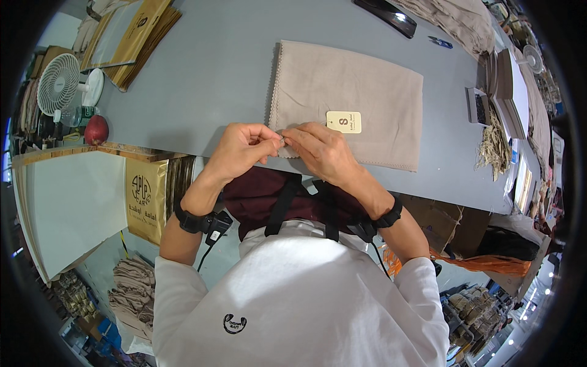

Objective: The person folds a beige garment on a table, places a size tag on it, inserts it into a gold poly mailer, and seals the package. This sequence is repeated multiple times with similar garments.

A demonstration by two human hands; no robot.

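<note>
A beige cloth (357, 78) with a scalloped edge lies folded flat on the grey table in front of me. Over its near left corner, my left hand (247, 149) and my right hand (323, 149) meet at the fingertips. Both pinch a small thin item (282, 139) between thumb and forefinger; what it is cannot be made out. Just past my right hand, a cream cardboard hang tag (344, 122) with a small hole and printing rests on the cloth. My right hand hides part of the cloth's near edge.
A phone (387, 17) and blue thread snips (440, 42) lie at the far right. To the right are a small box of dark pieces (479, 106) and a bundle of strings (494, 144). Gold packets (137, 41), a fan (59, 85) and a red round object (96, 130) are left.
</note>
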